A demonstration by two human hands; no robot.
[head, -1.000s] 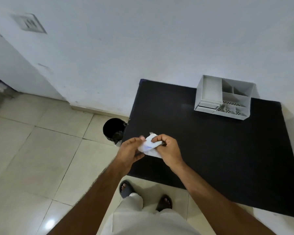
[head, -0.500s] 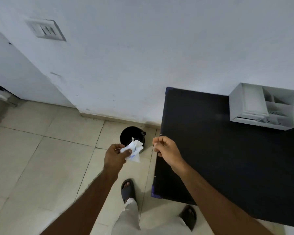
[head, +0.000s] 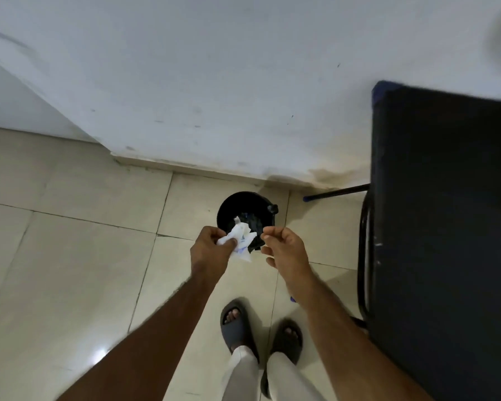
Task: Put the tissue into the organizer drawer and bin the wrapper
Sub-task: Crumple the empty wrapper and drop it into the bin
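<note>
My left hand (head: 208, 248) grips a crumpled white wrapper (head: 240, 240) with blue print, pinched between thumb and fingers. It hangs just above the near rim of a small round black bin (head: 234, 199) that stands on the floor by the wall. Inside the bin some dark and shiny scraps show. My right hand (head: 285, 248) hovers just right of the wrapper with its fingers curled, thumb against forefinger, and nothing visible in it. The organizer and the tissue are out of view.
The black table (head: 446, 227) fills the right side; its dark metal leg frame (head: 363, 256) runs down close to my right arm. My feet in dark sandals (head: 235, 322) stand on pale floor tiles (head: 70, 270). A white wall (head: 214, 82) rises behind the bin.
The view has swung left and down, off the table and organizer, onto the bin. My left hand carried the wrapper from the table edge over the bin; my right hand let go of it and followed.
</note>
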